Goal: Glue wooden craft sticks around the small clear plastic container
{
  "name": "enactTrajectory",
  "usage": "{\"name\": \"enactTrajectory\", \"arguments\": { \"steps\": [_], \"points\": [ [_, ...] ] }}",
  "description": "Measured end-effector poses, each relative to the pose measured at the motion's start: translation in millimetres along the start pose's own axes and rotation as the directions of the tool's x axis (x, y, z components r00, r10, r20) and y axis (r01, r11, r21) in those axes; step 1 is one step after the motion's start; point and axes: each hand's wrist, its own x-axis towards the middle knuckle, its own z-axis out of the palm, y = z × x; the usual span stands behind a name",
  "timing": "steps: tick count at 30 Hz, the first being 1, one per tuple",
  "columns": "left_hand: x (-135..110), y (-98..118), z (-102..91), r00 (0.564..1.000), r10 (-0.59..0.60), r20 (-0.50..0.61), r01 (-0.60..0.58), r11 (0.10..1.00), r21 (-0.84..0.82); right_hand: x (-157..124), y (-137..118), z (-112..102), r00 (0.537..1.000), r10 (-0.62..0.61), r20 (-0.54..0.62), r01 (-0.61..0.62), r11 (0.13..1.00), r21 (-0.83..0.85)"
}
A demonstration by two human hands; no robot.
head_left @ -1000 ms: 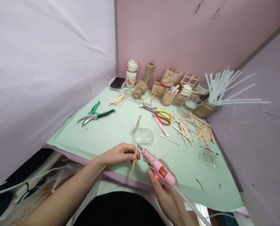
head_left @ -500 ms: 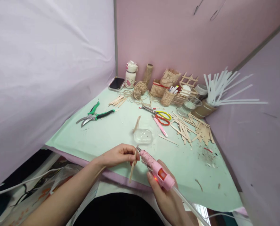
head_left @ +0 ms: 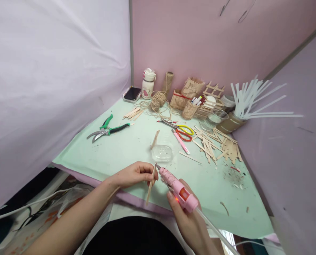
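The thin wooden piece (head_left: 150, 186) is slanting over the near edge of the surface (head_left: 115, 152), the left hand (head_left: 138, 174) gripping it. The right hand (head_left: 183, 217) is gripping the glue gun (head_left: 174, 183), whose nozzle (head_left: 158, 166) is staying at the piece's upper end without clear shift; work is apparently continuing there.

The gun (head_left: 177, 190) is hiding part of the right hand (head_left: 187, 219). The bottom edge is cutting off the rod (head_left: 217, 231). Any gap between nozzle (head_left: 158, 166) and stick (head_left: 150, 189) is proving too small to judge.
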Motion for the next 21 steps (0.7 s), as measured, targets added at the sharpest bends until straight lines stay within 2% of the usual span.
{"name": "enactTrajectory", "arguments": {
  "steps": [15,21],
  "points": [
    [-0.4,-0.3,-0.2,1.000,0.001,0.003,-0.002,1.000,0.005,-0.2,1.8,0.2,1.000,-0.009,-0.005,0.009,1.000,0.000],
    [0.0,2.1,1.0,1.000,-0.002,-0.001,0.002,1.000,-0.001,-1.1,0.9,-1.9,0.999,-0.009,0.046,0.009,1.000,0.004]
  ]
}}
